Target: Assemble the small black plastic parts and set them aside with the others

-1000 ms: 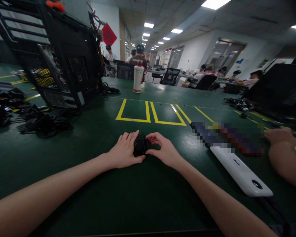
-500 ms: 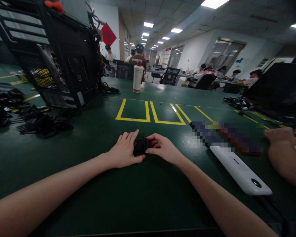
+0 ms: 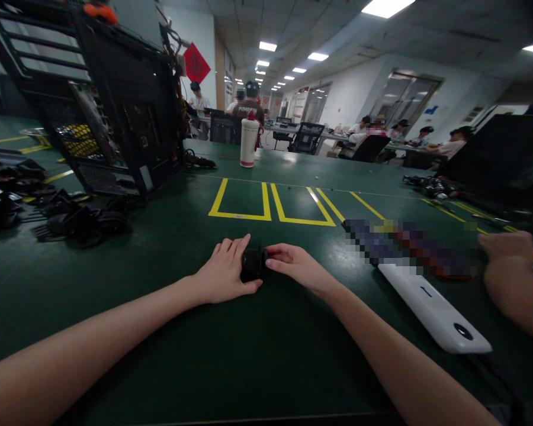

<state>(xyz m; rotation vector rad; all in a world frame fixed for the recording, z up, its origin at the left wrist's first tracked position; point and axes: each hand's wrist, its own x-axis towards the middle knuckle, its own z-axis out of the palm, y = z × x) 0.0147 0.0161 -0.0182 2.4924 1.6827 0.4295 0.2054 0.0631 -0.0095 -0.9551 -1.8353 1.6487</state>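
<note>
A small black part (image 3: 252, 264) rests on the green table (image 3: 231, 355), in front of the yellow tape outlines. From its left side my left hand (image 3: 225, 271) grips it, with the thumb along the near edge and the fingers along the far edge. My right hand (image 3: 293, 265) is at the part's right side, its thumb and fingers bent together and their tips against or very close to the black surface. Whether anything small sits between those fingertips is hidden.
A black computer case (image 3: 133, 118) stands at the left, near piled black parts (image 3: 80, 219). A white bottle (image 3: 247, 142) stands behind the tape. At right lie a white device (image 3: 430, 307) and another person's hand (image 3: 510, 254). People sit at desks beyond.
My right hand's fingers have straightened a little and shifted slightly right at the part's side. My left hand keeps its hold in nearly the same place.
</note>
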